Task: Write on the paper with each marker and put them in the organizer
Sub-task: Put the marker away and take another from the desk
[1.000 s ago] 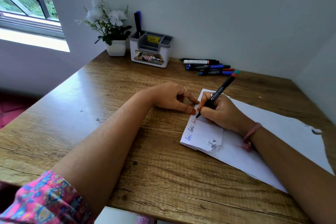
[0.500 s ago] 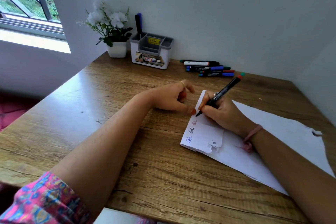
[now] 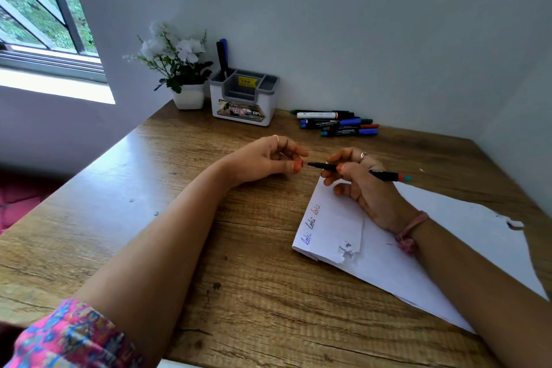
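Head view: right hand (image 3: 363,185) grips the marker (image 3: 385,175) over the paper (image 3: 448,230), tip at 9 o'clock; left hand (image 3: 268,158) loosely curled and holding nothing I can see; organizer (image 3: 243,107) label's unreadable.

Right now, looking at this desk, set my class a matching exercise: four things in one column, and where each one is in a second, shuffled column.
Things
1. flower pot
2. organizer
3. loose markers
4. black marker

Places
A. in the right hand, above the paper
B. lying by the wall, right of the organizer
C. in the desk's back corner, beside the window wall
D. between the pot and the loose markers

Pairs: 1-C, 2-D, 3-B, 4-A
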The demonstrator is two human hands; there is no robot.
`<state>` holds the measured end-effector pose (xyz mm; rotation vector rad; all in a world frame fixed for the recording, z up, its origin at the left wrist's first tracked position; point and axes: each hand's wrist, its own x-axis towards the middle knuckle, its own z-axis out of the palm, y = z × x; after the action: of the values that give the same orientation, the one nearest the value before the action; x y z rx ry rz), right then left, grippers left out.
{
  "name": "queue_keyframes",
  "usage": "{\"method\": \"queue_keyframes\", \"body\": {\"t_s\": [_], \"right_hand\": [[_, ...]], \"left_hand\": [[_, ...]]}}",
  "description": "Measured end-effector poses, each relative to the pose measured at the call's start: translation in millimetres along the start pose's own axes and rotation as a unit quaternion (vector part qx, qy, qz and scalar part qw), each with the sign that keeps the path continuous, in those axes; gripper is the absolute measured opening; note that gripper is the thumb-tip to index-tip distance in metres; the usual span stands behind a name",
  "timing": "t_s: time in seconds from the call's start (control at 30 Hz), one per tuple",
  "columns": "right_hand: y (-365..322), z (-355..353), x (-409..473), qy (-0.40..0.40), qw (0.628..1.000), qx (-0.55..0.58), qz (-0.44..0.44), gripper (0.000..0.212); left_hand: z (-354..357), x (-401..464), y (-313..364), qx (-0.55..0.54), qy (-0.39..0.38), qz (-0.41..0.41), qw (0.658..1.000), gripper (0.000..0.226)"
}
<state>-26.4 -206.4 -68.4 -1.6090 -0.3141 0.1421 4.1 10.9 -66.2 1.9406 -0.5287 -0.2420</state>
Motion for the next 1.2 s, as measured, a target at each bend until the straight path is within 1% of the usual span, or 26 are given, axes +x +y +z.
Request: {"method": "queue_keyframes", "body": {"t_s": [0.23, 0.37, 0.43, 0.53, 0.6, 0.67, 0.83, 0.97, 1.1, 1.17, 1.2], "right_hand": [[-2.0, 1.6, -2.2, 0.005, 1.0, 0.025, 0.008, 0.016], [-1.8, 2.4, -2.8, 0.009, 1.0, -0.004, -0.002, 0.01], [-0.9, 3.6, -4.8, 0.006, 0.999, -0.042, -0.023, 0.008], [-1.8, 5.2, -6.5, 0.008, 0.989, -0.116, -0.095, 0.014], [-2.6, 5.7, -6.0, 0.011, 0.98, -0.155, -0.126, 0.016], [-2.2, 4.8, -5.5, 0.012, 0.971, -0.183, -0.152, 0.019], [-2.5, 3.0, -7.7, 0.004, 0.946, -0.244, -0.216, 0.023], [-2.6, 2.8, -6.9, 0.001, 0.932, -0.261, -0.251, 0.025], [-0.9, 2.0, -6.1, -0.002, 0.928, -0.261, -0.266, 0.024], [-2.5, 0.8, -5.3, -0.014, 0.929, -0.257, -0.265, 0.024], [-3.7, 0.3, -4.6, -0.022, 0.927, -0.265, -0.263, 0.025]], "left_hand": [[1.6, -0.5, 2.4, -0.012, 0.001, 0.011, 1.0, 0.023], [1.7, -0.5, 3.4, -0.033, 0.001, 0.015, 0.999, 0.023], [2.3, -0.5, 3.9, -0.05, -0.005, 0.015, 0.999, 0.023], [4.0, 0.9, 3.9, -0.068, -0.021, 0.015, 0.997, 0.023], [4.3, 1.5, 3.5, -0.081, -0.016, 0.015, 0.996, 0.024], [4.3, 2.1, 2.8, -0.093, -0.008, 0.015, 0.996, 0.025], [4.8, 2.2, 4.9, -0.099, -0.013, 0.021, 0.995, 0.024], [4.6, 2.0, 7.1, -0.1, -0.015, 0.023, 0.995, 0.023], [5.2, 1.1, 8.0, -0.103, -0.022, 0.022, 0.994, 0.023], [7.1, 1.1, 8.4, -0.129, -0.011, 0.023, 0.991, 0.025], [7.8, 1.0, 8.7, -0.158, -0.003, 0.022, 0.987, 0.028]]}}
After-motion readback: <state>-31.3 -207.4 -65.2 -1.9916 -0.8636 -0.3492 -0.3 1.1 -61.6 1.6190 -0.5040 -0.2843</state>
